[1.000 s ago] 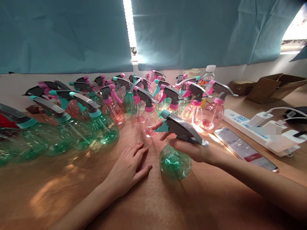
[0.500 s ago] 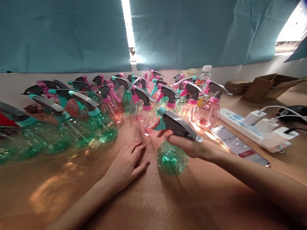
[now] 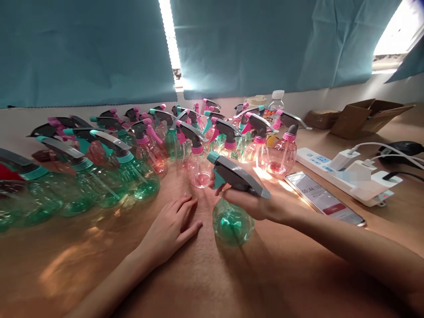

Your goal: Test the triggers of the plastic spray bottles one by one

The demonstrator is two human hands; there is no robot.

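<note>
Just right of the frame's centre, the person's right hand (image 3: 251,204) is wrapped around the neck of a clear green plastic spray bottle (image 3: 232,223) with a grey trigger head and teal nozzle; the fingers are curled shut about the neck under the grey lever, and one fingertip (image 3: 212,176) rests at the teal trigger. The bottle stands upright with its round base on the brown tabletop (image 3: 232,282), the nozzle pointing toward the upper left. To its left, just beside it but not touching, the left hand (image 3: 172,229) lies palm down and flat on the tabletop, fingers stretched out and loosely together, holding nothing. Behind both hands, across the middle of the frame, stands a crowd of similar bottles: green spray bottles with teal collars (image 3: 135,176) toward the left, pink spray bottles with pink collars (image 3: 281,152) toward the right. At middle right a smartphone (image 3: 323,204) lies face up with its screen lit, and just behind it a white power strip (image 3: 347,179) carries white plugs and cables. An open cardboard box (image 3: 367,115) sits in the upper right, below the teal curtain (image 3: 99,48).
</note>
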